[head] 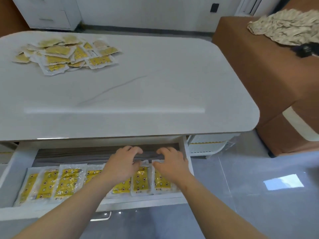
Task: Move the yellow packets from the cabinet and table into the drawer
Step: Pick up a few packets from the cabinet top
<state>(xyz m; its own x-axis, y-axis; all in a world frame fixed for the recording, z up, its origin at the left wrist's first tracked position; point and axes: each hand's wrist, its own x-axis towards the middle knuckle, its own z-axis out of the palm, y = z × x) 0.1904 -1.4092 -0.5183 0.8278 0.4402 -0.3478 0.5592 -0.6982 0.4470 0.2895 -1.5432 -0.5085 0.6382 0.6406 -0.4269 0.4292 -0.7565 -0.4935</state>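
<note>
L hand [123, 163] & R hand [170, 163] both pinch a packet [141, 180] in the drawer [10, 171]; rough tug cd skew the row [66, 181].

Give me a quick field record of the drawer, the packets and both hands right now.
drawer: open, pulled out under the table
packets in drawer: one row, side by side, along the front
packets on table: loose pile at the far left, not yet moved
left hand: in the drawer, fingers curled, thumb at the top edge of the packet between the hands; grip unclear
right hand: beside it, fingers curled, thumb by that packet's top edge; grip unclear
other: crumpled cloth on brown furniture, right
</note>
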